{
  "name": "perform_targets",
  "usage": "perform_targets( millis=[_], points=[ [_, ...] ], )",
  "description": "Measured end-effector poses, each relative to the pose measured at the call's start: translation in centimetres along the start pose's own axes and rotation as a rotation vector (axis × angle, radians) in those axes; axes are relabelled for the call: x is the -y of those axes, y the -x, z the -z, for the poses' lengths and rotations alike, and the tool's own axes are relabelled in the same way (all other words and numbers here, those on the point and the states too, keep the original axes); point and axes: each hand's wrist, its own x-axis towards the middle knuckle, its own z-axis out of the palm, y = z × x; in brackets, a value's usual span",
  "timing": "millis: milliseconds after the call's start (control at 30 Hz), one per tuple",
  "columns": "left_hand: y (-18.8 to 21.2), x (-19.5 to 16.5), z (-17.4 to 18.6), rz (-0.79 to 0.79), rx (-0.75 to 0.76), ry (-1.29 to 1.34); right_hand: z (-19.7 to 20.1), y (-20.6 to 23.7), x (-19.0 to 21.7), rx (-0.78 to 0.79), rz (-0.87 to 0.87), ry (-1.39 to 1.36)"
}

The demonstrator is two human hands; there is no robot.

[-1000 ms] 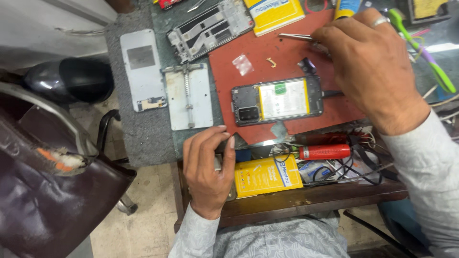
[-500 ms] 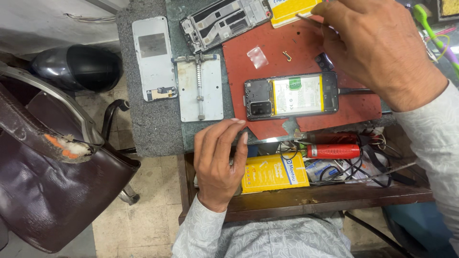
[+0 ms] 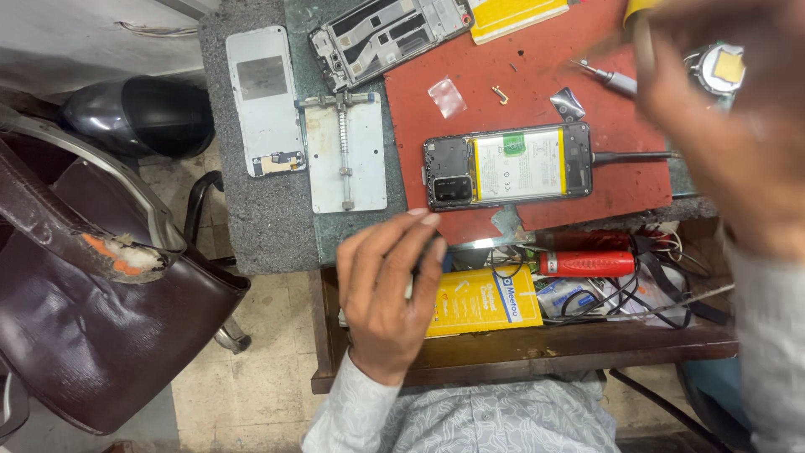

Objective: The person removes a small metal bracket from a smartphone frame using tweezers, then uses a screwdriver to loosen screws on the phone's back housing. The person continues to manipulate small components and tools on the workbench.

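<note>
The left hand curls loosely at the bench edge around something small I cannot make out, while the blurred right hand hovers beyond the opened phone on the red mat, its grip unreadable. A careless sweep could snag the plugged-in cable and drag the phone, or scatter the small gold part lying loose nearby

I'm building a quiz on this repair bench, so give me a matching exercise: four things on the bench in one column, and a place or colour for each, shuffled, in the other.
Things
1. opened phone
2. red-handled tool
3. metal clamp plate
4. yellow packet

Places or colours
A. on the grey stone top, left of the red mat
B. in the open drawer, beside the left hand
C. on the red mat, cable plugged into its right end
D. lying flat along the drawer's back edge, below the mat

Pairs: 1-C, 2-D, 3-A, 4-B
</note>
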Motion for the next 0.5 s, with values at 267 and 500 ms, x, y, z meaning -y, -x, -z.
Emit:
perform_targets(
  millis=[267,500],
  points=[
    [0.0,-2.4,0.7,-0.083,0.202,0.141,6.8,5.6,3.7,-0.09,-0.504,-2.035],
    [0.1,-2.4,0.0,-0.174,0.25,0.003,6.7,4.5,3.5,0.003,-0.145,-1.34]
  ],
)
